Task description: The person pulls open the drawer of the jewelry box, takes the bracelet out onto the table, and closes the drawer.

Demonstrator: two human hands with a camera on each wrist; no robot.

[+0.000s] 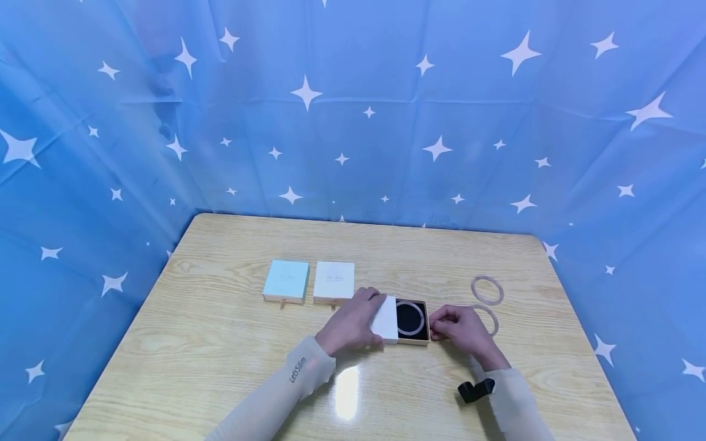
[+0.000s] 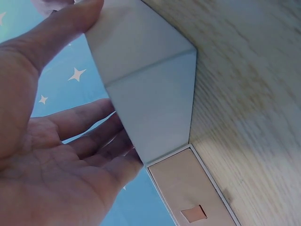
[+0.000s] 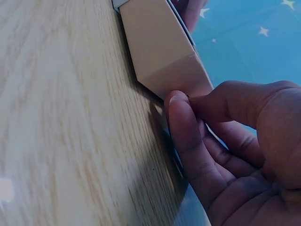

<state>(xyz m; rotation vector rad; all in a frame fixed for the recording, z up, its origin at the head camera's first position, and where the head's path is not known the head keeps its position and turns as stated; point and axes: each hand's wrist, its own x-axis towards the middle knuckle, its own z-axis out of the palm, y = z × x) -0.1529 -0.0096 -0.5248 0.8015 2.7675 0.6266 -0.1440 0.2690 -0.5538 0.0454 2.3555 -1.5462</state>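
My left hand (image 1: 355, 321) grips the white sleeve (image 1: 387, 321) of a small drawer-style jewelry box, thumb on one side and fingers on the other. From its right end the box's drawer (image 1: 415, 342) stands partly out, with a pale bangle (image 1: 422, 320) lying on its black lining. At the drawer's outer end, my right hand (image 1: 460, 327) pinches with thumb and index finger. In the right wrist view those fingers (image 3: 186, 122) meet at the tan drawer front (image 3: 164, 52) and hide most of what they pinch.
Two more pale bangles lie at the right, one farther back (image 1: 501, 293) and one (image 1: 496, 321) partly behind my right hand. A light blue box (image 1: 287, 278) and a white box (image 1: 334, 280) stand left of the worked box, ribbon tabs facing me. Starry blue cloth (image 1: 353, 122) hangs behind the wooden table (image 1: 231, 343).
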